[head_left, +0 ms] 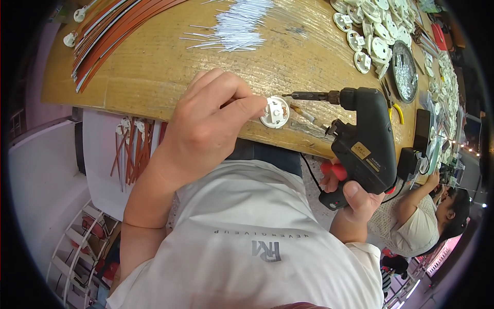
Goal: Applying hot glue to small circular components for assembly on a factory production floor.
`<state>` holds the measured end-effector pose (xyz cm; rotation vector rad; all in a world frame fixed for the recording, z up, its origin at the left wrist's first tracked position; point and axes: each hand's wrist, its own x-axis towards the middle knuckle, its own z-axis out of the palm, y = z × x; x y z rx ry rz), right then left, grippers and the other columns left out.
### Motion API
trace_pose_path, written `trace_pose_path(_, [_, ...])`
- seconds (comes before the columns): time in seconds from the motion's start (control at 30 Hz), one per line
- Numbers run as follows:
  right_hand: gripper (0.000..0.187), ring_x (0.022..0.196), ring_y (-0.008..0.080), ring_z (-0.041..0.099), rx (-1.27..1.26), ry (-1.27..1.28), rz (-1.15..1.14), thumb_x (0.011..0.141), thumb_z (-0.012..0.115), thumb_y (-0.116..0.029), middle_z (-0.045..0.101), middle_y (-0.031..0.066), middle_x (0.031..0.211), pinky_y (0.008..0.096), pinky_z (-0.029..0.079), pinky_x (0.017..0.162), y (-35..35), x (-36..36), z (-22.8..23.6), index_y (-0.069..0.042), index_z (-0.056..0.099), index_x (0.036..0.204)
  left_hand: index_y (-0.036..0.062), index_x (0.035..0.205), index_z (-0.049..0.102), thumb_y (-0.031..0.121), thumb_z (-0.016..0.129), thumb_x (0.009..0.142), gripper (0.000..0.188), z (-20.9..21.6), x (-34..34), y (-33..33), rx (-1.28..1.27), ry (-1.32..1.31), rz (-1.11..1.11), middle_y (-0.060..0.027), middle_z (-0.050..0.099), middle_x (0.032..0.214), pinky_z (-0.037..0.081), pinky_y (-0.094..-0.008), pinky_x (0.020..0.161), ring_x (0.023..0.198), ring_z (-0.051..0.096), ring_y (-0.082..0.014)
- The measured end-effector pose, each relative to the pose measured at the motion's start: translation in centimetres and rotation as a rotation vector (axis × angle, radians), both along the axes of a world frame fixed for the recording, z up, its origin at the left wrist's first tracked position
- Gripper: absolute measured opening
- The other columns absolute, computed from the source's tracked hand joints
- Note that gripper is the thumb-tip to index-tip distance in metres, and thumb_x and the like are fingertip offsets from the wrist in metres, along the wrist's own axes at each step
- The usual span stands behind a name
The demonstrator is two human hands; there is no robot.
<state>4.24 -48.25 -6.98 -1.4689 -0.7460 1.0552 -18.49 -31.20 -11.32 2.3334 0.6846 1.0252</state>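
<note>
A soldering gun point(368, 144) with a black body and red trigger is gripped by my right hand point(357, 201). Its thin tip points left, just above a white round plastic socket base point(277, 113) lying near the table's front edge. That base has small coppery metal contacts. My left hand point(213, 116) is closed in a pinch, thumb and forefinger at the base's upper left rim. Whatever is between those fingertips is too small or hidden to make out. Below the tip, a slim tube on the gun point(303, 113) reaches toward the base.
Thin white wires point(239, 26) are heaped at the back of the wooden table point(154, 77). Long brown-red and grey wires point(110, 31) lie at left. Many white bases point(378, 41), a dark round dish point(404, 72) and yellow-handled pliers point(399, 113) stand right. Another person point(419, 216) sits beyond.
</note>
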Motion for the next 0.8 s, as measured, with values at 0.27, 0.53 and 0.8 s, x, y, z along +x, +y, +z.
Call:
trace_pose_path(0.27, [0.064,0.077,0.0191,0.067,0.002,0.117,0.038,0.080,0.078,-0.015,0.069,0.0176,0.103,0.0324,0.057,0.070,0.0,0.1,0.6,0.005,0.052,0.135,0.0001,0.098,0.073,-0.014,0.069,0.077,0.026,-0.3,-0.1,-0.1,-0.110,-0.124,0.036,-0.0099,0.065,0.083,0.047,-0.0351,0.065,0.073,0.060,-0.0268])
trace_pose_path(0.53, [0.066,0.079,0.0199,0.068,-0.062,0.102,-0.028,0.076,0.080,-0.015,0.070,0.0180,0.103,0.0321,0.057,0.070,0.1,-0.6,1.3,0.005,0.054,0.133,0.0002,0.093,0.065,-0.008,0.071,0.082,0.015,-0.2,0.3,0.1,-0.018,0.013,0.073,-0.0106,0.061,0.086,0.046,-0.0346,0.066,0.073,0.058,-0.0272])
trace_pose_path(0.8, [0.062,0.061,0.0246,0.066,-0.005,-0.061,-0.069,0.075,0.076,-0.020,0.067,0.0278,0.102,0.0388,0.057,0.055,0.3,-1.2,0.9,0.015,0.054,0.122,0.0016,0.091,0.064,-0.002,0.073,0.085,0.011,-0.1,0.4,0.1,-0.047,-0.057,0.085,-0.0094,0.062,0.086,0.046,-0.0342,0.068,0.075,0.058,-0.0262])
